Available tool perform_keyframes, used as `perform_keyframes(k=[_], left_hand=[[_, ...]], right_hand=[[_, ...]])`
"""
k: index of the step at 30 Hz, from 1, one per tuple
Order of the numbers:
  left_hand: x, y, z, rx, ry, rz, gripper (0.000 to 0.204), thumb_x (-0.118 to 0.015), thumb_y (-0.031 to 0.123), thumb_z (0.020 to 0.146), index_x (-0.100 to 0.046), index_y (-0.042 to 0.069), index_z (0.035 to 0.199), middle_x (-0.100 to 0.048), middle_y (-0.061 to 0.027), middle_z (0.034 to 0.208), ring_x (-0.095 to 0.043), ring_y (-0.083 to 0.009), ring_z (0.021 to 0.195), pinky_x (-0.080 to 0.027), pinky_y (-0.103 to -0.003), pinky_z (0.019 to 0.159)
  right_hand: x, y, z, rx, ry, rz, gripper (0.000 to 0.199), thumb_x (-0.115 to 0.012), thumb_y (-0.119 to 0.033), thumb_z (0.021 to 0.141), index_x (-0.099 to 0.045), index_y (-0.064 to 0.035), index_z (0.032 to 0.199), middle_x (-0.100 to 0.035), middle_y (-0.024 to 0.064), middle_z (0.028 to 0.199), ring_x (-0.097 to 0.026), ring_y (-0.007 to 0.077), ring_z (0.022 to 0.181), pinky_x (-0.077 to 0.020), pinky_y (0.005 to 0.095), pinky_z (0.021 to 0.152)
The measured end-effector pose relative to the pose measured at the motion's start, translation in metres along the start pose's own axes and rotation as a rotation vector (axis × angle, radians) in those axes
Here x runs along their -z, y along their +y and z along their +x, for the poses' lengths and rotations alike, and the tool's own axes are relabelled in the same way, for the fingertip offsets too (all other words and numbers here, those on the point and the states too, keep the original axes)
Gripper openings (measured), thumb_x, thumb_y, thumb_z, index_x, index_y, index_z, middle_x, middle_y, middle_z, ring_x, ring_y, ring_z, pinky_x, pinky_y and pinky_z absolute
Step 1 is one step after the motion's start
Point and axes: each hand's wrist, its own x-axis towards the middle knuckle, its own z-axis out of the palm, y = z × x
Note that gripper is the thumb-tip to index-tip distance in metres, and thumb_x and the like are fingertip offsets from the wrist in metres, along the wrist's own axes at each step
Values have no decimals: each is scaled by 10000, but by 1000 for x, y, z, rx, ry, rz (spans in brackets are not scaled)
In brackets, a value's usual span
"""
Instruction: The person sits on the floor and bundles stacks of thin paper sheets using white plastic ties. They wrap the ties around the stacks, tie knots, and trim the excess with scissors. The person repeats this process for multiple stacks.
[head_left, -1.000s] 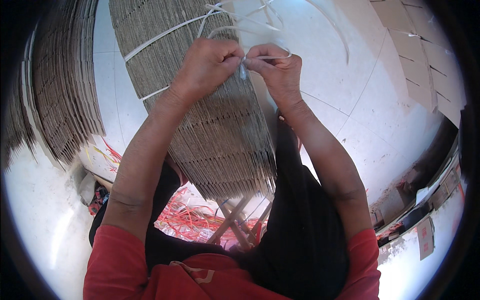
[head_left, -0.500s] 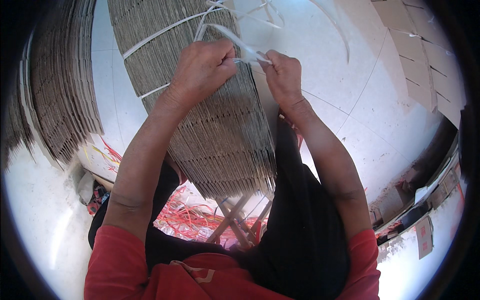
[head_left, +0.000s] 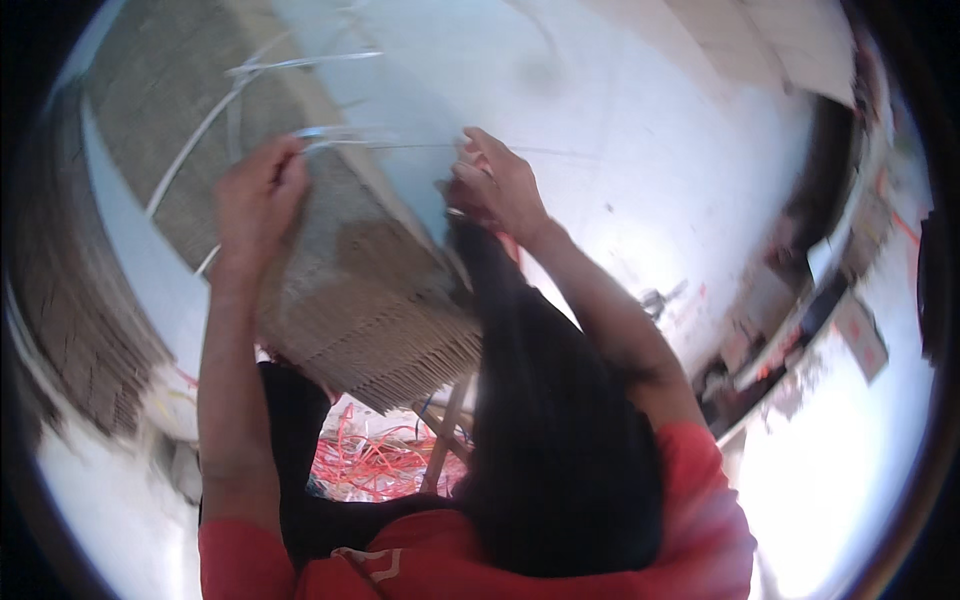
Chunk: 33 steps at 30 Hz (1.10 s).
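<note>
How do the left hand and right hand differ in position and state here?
The left hand is over the cardboard bundle, while the right hand is off beyond the bundle's right edge.
The left hand is closed with a white strap at its fingertips; no strap clearly shows in the right hand, and blur hides its exact grip.
Both hands are bare.

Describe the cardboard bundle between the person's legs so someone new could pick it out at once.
Start at the black trousers at the lower centre. Running from between the legs toward the upper left is a long bundle of brown cardboard sheets packed close together. White strapping shows across it; none can be made out on the brown stack at the far left.
</note>
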Motion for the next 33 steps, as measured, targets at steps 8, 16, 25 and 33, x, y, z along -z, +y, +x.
perform_keyframes(k=[8, 16, 25, 33], left_hand=[[3, 9, -3, 45, -4, -36, 149, -637, 156, 841, -601, 36, 922, -629, -37, 749, -560, -89, 666, -455, -235, 627], [6, 8, -9, 207, -1, -207, 189, -614, 142, 853, -625, 31, 1006, -642, -38, 850, -578, -100, 792, -461, -250, 738], [4, 14, -26, 128, -14, -19, 194, -619, 156, 858, -646, 41, 1012, -654, -34, 892, -586, -90, 823, -463, -240, 749], [21, 16, -25, 232, 99, -1, 189, -608, 162, 875, -649, 55, 1025, -639, 4, 862, -551, -45, 742, -440, -193, 646]], right_hand=[[51, 247, -276, -1044, 980, -325, 403, -621, -177, 773, -571, 11, 1126, -601, 193, 1085, -592, 308, 948, -452, 373, 849], [115, 311, -297, -1183, 955, 842, 431, -590, -246, 833, -427, -145, 1220, -416, 58, 1252, -417, 298, 1140, -429, 579, 839], [97, 277, -181, -1472, 1402, 279, 158, -513, -88, 780, -644, -9, 737, -669, 120, 797, -642, 230, 712, -512, 351, 579], [121, 270, -219, -1050, 1023, -36, 608, -554, -400, 792, -432, -70, 1288, -490, 228, 1236, -415, 350, 1187, -318, 449, 967]])
